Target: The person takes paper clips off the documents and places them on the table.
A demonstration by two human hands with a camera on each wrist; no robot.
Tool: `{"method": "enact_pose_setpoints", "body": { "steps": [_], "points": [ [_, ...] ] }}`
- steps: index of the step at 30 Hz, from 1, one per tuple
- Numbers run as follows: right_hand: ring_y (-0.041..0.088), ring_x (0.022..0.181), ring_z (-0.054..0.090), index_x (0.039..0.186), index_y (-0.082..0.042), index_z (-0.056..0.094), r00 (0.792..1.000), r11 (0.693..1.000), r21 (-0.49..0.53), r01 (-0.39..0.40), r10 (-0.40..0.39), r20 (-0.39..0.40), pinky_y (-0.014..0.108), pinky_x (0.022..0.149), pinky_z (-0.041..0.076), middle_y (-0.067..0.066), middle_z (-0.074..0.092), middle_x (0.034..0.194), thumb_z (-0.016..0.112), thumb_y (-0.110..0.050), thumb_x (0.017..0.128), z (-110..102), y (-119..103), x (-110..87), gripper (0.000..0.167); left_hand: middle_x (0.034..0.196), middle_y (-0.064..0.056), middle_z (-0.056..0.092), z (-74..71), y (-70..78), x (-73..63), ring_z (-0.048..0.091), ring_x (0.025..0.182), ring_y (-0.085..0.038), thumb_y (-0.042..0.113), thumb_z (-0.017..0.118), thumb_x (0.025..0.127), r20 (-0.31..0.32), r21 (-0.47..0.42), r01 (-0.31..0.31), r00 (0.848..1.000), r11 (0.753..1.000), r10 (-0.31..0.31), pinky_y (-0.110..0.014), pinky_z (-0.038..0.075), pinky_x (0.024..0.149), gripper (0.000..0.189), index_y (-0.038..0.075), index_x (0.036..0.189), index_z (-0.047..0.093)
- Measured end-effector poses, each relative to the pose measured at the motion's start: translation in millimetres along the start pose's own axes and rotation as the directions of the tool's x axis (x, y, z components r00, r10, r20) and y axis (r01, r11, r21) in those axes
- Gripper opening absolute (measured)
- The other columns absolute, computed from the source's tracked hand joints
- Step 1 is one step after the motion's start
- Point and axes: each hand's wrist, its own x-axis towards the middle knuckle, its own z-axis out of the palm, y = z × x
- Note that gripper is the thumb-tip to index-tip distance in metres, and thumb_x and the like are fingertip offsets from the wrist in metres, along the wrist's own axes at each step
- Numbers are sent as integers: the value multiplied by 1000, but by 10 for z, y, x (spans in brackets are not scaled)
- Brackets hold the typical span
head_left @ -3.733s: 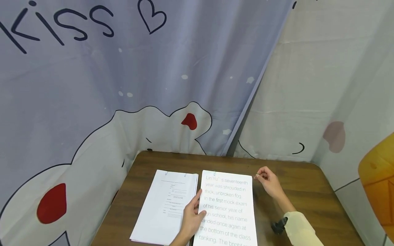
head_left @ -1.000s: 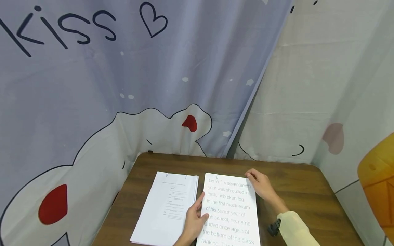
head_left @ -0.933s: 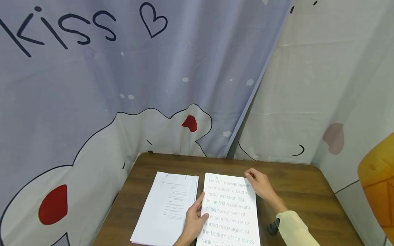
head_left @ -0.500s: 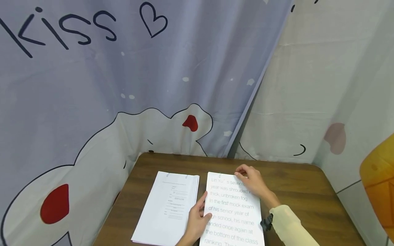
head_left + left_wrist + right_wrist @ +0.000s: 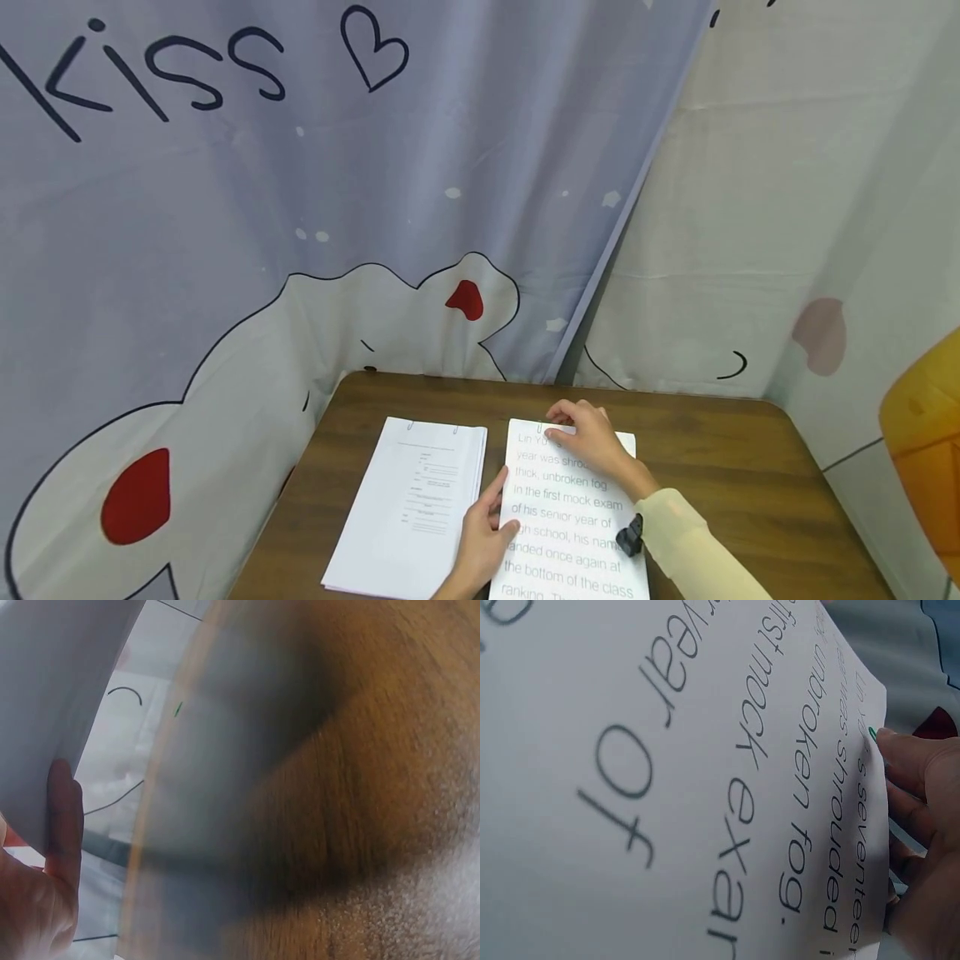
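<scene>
A stack of white paper with large printed text (image 5: 570, 521) is held raised in front of me, its back showing in the left wrist view. My left hand (image 5: 482, 540) grips its left edge, thumb on the front and fingers behind. My right hand (image 5: 598, 442) pinches the top edge, with the thumb on the printed face and the other fingers behind. A small green paper clip (image 5: 873, 734) sits on that edge, right at the thumb tip in the right wrist view.
Left of the hands, a second paper stack (image 5: 401, 517) with two paper clips at its top lies on the brown wooden table (image 5: 757, 475). A printed curtain (image 5: 420, 167) hangs behind the table's far edge.
My right hand has moved left from beyond the sheets' top right corner, along the top edge to the paper clip. The left hand keeps its grip; the held stack has shifted slightly right.
</scene>
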Motion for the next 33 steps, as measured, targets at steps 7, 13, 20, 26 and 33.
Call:
{"method": "enact_pose_setpoints", "body": {
  "steps": [7,13,20,26,33],
  "points": [
    [11,95,59,112,-16,77,1000,1000,-12,-6,7,13,39,90,32,-13,77,99,85,-28,90,24,-30,41,26,132,-26,65,14,26,-1,80,88,-25,-19,60,88,8,1,-7,1000,1000,7,-32,67,70,86,9,165,37],
    [14,94,64,106,-17,79,1000,1000,9,-26,26,15,45,98,35,-13,77,92,86,-23,88,35,-65,66,20,132,-25,64,17,32,-7,80,88,-26,-19,60,88,16,-8,-3,1000,1000,3,-32,67,71,85,8,165,36],
    [14,91,70,97,-17,76,1000,999,21,-30,30,6,46,100,33,-12,75,87,86,-16,86,66,-92,72,15,130,-25,65,39,21,-17,80,88,-25,-19,61,87,15,-17,3,1000,1000,-3,-33,67,71,85,8,164,37],
    [8,81,66,96,-16,68,999,999,37,-35,34,38,44,95,26,-14,71,82,82,-12,89,110,-108,68,16,131,-24,65,55,2,-14,80,90,-24,-19,61,87,16,-14,8,1000,1000,-8,-32,67,73,85,8,164,37],
    [11,87,61,101,-15,64,998,997,75,-31,27,52,45,96,22,-12,73,88,76,-11,94,119,-144,41,15,130,-24,66,61,-12,-3,79,87,-22,-19,61,87,4,-5,8,1000,1000,-8,-31,67,71,86,8,164,38]
  ]
}}
